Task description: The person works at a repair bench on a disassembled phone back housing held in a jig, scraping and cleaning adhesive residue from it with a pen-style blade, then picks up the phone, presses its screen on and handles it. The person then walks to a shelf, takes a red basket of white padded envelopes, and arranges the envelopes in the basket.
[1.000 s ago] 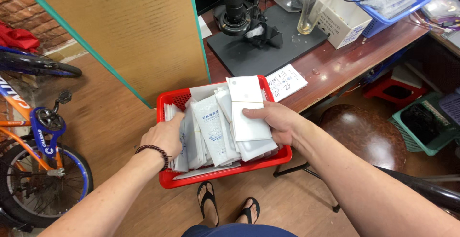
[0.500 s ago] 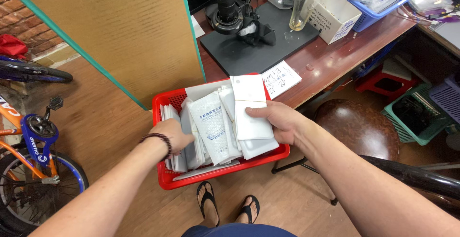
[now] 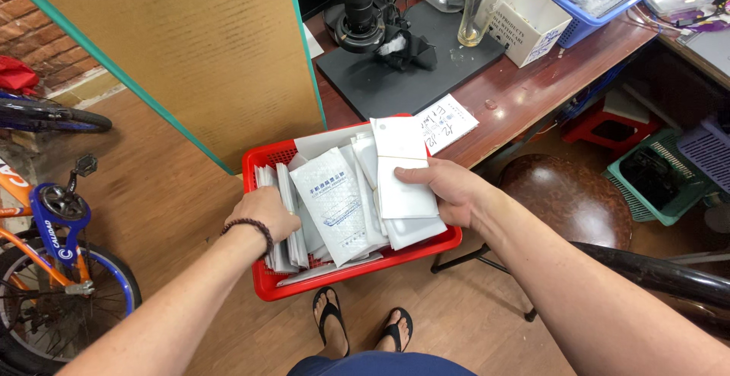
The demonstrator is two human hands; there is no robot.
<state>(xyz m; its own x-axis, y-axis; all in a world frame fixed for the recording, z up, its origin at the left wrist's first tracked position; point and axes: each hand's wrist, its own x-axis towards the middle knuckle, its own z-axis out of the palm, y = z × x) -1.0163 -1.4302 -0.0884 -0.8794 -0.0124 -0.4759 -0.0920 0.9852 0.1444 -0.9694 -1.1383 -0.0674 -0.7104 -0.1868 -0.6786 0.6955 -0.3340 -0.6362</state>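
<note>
Both hands carry a red slotted plastic basket (image 3: 262, 285) off the desk: left hand (image 3: 266, 215) clamped on upright grey packets (image 3: 283, 216), right hand (image 3: 449, 192) pinning white pouches (image 3: 403, 186). Tilting could spill the loose stack.

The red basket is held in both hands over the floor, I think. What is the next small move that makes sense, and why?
Probably setting the red basket down on the desk edge just ahead. The left hand grips its left side, while the right hand both supports it and pinches white packets. Nothing shows beneath it but floor, and the packets stand loose.
</note>
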